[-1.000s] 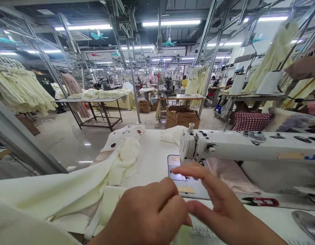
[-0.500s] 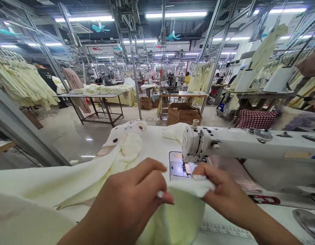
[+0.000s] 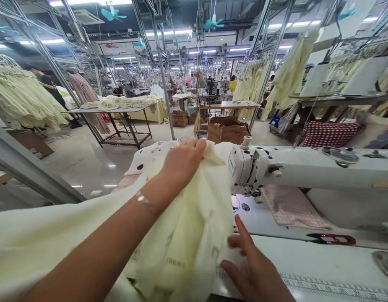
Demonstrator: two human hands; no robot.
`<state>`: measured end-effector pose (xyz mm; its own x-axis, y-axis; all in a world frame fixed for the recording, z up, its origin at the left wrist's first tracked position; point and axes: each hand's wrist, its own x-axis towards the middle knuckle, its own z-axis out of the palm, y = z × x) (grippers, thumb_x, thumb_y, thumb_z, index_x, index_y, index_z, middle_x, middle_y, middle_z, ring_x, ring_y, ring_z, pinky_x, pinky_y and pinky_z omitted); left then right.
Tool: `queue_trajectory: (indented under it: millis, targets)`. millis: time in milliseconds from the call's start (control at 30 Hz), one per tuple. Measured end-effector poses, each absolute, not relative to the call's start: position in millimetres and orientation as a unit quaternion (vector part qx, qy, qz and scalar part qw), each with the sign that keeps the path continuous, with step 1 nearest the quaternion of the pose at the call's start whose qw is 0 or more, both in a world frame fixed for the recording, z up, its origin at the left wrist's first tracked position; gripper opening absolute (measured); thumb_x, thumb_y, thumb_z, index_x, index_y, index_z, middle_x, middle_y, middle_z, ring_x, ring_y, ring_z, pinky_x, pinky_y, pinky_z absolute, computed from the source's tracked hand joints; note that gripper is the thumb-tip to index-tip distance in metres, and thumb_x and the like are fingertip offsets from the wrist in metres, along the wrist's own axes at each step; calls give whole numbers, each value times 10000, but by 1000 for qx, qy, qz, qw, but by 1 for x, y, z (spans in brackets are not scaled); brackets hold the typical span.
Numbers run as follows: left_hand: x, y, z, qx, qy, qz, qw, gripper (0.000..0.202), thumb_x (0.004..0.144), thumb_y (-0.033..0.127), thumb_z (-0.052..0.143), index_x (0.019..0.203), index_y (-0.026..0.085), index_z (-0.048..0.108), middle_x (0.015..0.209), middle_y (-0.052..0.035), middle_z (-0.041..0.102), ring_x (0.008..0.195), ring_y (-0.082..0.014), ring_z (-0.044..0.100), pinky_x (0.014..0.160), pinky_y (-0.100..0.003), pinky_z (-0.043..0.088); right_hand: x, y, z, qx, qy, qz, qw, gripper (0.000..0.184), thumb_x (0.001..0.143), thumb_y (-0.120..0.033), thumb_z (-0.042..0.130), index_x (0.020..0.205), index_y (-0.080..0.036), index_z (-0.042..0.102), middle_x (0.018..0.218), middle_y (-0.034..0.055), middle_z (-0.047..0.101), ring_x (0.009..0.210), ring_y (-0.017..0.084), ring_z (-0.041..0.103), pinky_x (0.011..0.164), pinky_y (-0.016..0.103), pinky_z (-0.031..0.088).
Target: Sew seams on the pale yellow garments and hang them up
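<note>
My left hand (image 3: 186, 161) is closed on the upper edge of a pale yellow garment (image 3: 194, 222), raised left of the sewing machine (image 3: 247, 167). The cloth hangs in folds below that hand, and blurred printed lettering shows near its lower part. More of the same fabric spreads across the left side. My right hand (image 3: 248, 260) is beside the garment's right side, fingers apart and holding nothing. Just beyond its fingertips is the lit needle plate (image 3: 245, 207) under the machine head.
Red-handled thread snips (image 3: 335, 239) lie on the machine bed's front edge. A printed ruler (image 3: 332, 287) runs along the tabletop at the lower right. Pink checked cloth (image 3: 294, 207) lies beneath the machine arm. Beyond stand a cardboard box (image 3: 227, 131) and a cloth-covered table (image 3: 110, 110).
My left hand has moved forward and up, lifting the garment beside the machine head. My right hand has let go of the cloth edge and dropped lower, its fingers opened.
</note>
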<state>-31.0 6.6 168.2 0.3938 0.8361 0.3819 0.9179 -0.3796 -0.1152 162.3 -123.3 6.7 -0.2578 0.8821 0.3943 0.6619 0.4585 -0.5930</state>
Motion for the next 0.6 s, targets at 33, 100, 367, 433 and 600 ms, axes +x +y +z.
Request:
queue_trajectory:
  millis: [33,100,367,433,600]
  targets:
    - [-27,21,154,-832,-527,-113,134,166,873,160,520,1032,109,518,961,-121,559,894,-286,556,722,-388,415,170,-120,1,-506,-784,101,344,632,877,-338,481,1424,-214,190,1002,90,659,828,212,662,675,317,559]
    - [-21,36,124,-860,-497,-80,80,172,849,158,567,1016,121,545,1025,-131,565,945,-288,547,771,-405,407,182,-114,-6,-485,-805,34,340,420,872,-362,503,1269,-242,436,976,71,646,824,202,642,664,304,547]
    - [-20,19,58,-934,-340,19,-112,130,713,260,748,813,267,665,792,16,618,870,-186,562,820,-306,385,171,-97,-11,-480,-847,49,223,382,788,-181,604,1160,-247,546,844,39,630,771,209,582,662,345,456]
    - [-20,19,60,-934,-338,13,-119,81,744,253,721,763,233,645,769,11,601,861,-188,550,844,-328,369,167,-96,-12,-497,-837,68,218,366,741,-180,653,1092,-259,583,832,28,632,769,220,583,668,359,444]
    - [-11,15,74,-930,-336,-59,-138,18,875,169,529,867,184,533,877,9,596,857,-153,532,935,-342,322,170,-97,-7,-476,-826,148,263,168,795,-248,612,954,-277,567,877,10,608,804,201,576,677,344,450]
